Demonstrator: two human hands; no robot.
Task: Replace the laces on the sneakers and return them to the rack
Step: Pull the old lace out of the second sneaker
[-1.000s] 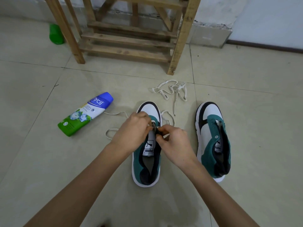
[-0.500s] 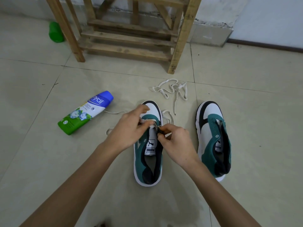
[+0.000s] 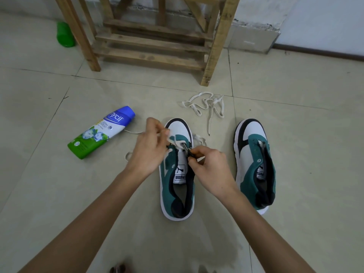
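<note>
Two teal, white and black sneakers stand on the tiled floor, toes pointing away from me. Over the left sneaker (image 3: 173, 186) my left hand (image 3: 149, 152) pinches a white lace (image 3: 178, 143) that runs across the lowest eyelets. My right hand (image 3: 210, 166) grips the sneaker's right eyelet flap near the lace. The lace's loose parts trail on the floor to both sides of the toe. The right sneaker (image 3: 254, 162) stands unlaced and untouched. A second loose white lace (image 3: 206, 105) lies in a tangle beyond the sneakers. The wooden rack (image 3: 157, 40) stands against the wall ahead.
A blue, white and green bottle (image 3: 100, 133) lies on its side to the left of the sneakers. A green bottle (image 3: 65, 34) stands behind the rack's left leg. Something of mine, perhaps toes (image 3: 118, 268), shows at the bottom edge.
My left hand has lifted away from the sneaker's tongue toward the toe, drawing the white lace up. My right hand stays at the right eyelet flap.
</note>
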